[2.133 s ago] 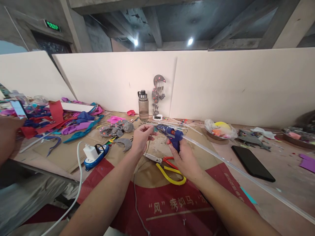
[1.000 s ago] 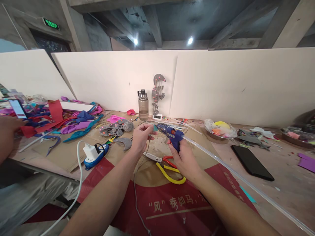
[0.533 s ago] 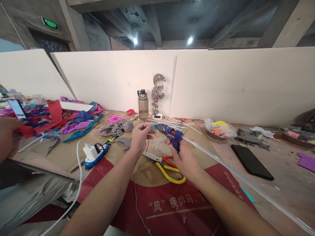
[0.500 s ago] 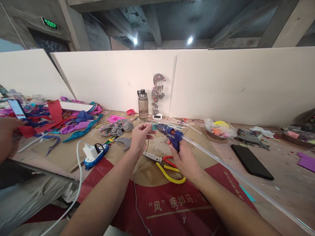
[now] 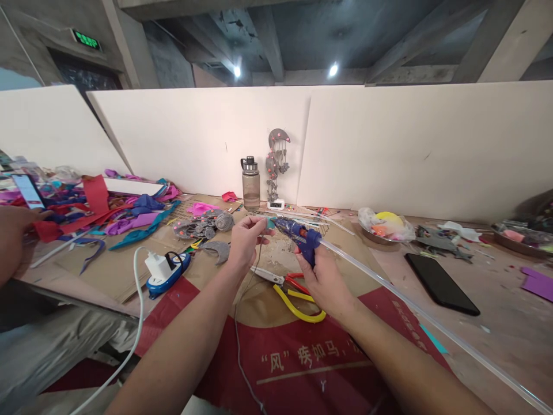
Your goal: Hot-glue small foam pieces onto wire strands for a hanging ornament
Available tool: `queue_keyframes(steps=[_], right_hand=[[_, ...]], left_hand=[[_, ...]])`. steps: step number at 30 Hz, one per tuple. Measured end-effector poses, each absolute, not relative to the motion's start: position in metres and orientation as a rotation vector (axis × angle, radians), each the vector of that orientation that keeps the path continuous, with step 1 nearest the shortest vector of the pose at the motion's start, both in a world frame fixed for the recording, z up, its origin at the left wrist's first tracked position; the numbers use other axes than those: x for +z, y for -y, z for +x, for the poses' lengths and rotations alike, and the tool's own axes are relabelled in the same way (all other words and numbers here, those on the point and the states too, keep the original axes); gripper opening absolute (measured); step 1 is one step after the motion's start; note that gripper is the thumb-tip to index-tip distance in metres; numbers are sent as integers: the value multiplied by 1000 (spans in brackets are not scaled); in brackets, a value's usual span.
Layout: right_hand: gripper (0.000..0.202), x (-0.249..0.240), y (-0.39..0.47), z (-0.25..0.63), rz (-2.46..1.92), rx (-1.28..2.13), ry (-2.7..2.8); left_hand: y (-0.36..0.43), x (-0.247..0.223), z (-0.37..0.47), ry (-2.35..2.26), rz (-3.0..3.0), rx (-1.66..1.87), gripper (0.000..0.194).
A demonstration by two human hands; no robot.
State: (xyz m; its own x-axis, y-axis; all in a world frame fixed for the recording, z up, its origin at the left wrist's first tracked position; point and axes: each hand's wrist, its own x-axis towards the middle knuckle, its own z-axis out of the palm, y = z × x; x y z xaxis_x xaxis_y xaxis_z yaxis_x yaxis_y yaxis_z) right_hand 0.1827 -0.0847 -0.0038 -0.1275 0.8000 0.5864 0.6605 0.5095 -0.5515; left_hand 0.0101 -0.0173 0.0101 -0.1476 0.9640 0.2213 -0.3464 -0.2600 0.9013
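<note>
My left hand [image 5: 245, 241] is closed in a pinch on a small teal piece [image 5: 270, 223], with a grey cord [image 5: 237, 323] hanging below the fingers. Wrapped round the handle of a blue glue gun [image 5: 307, 239] is my right hand [image 5: 322, 279]. The gun's nozzle points left and touches or nearly touches the teal piece. A long clear glue stick [image 5: 389, 287] runs from the gun's back to the lower right. Under the hands lie scissors [image 5: 299, 308] with yellow handles and a tool with red handles [image 5: 297, 282].
A blue power strip [image 5: 166, 276] with a white plug and cable lies left. Behind stand a bottle [image 5: 251, 187] and a grey hanging ornament [image 5: 276, 153]. Right are a black phone [image 5: 441, 284] and a bowl [image 5: 382, 236]. Another person's hand [image 5: 17, 233] is at the left edge beside colourful fabric scraps [image 5: 129, 216].
</note>
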Motion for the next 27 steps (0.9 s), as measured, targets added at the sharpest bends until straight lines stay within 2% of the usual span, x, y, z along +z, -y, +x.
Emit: queue_keyframes(steps=[9,27], right_hand=[[33,-5,85,183,-1216,180,1844],[25,-9,82,187,-1196,106,1822]], left_hand=[[19,11,12,-872,1038,1603,31],[20,13,9,-888,1039,1620,32]])
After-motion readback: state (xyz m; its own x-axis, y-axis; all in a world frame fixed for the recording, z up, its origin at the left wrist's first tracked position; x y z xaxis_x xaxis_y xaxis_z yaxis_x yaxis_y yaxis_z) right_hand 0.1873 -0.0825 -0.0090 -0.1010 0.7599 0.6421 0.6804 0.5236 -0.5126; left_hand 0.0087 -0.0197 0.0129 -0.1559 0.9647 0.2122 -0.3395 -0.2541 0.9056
